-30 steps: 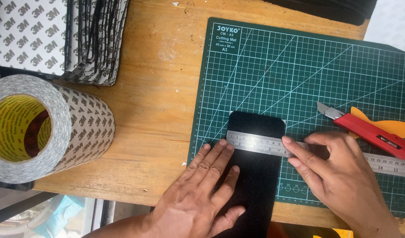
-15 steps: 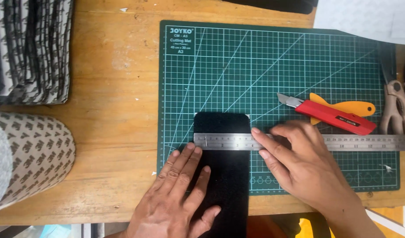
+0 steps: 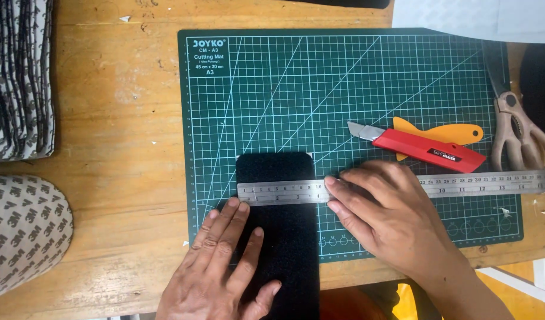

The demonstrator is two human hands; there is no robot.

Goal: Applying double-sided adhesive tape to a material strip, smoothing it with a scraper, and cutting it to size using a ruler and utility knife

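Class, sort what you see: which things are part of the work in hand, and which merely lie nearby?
In use: left hand, black strip, right hand, steel ruler, cutting mat.

Lying about: red knife, orange cutter, scissors, tape roll, stacked sheets.

Under the left hand's fingers (image 3: 234,216) lies a plain black strip (image 3: 278,237) with a matte, fuzzy look. Across it, pinned beneath the right hand's fingers (image 3: 349,189), runs a silver-grey ruler (image 3: 284,192) marked in fine black lines. The mat (image 3: 343,89) below both is dark green, ruled with a pale grid and pale diagonals. Just beyond the right fingers sits a red knife (image 3: 429,149) with a grey blade and an orange-yellow part behind it. Farther right are beige-handled scissors (image 3: 521,133). The counter (image 3: 115,148) is warm yellow-brown wood with grain. Well left of the left fingers, a white roll (image 3: 23,231) and a white stack (image 3: 17,77) carry a repeating dark grey pattern.
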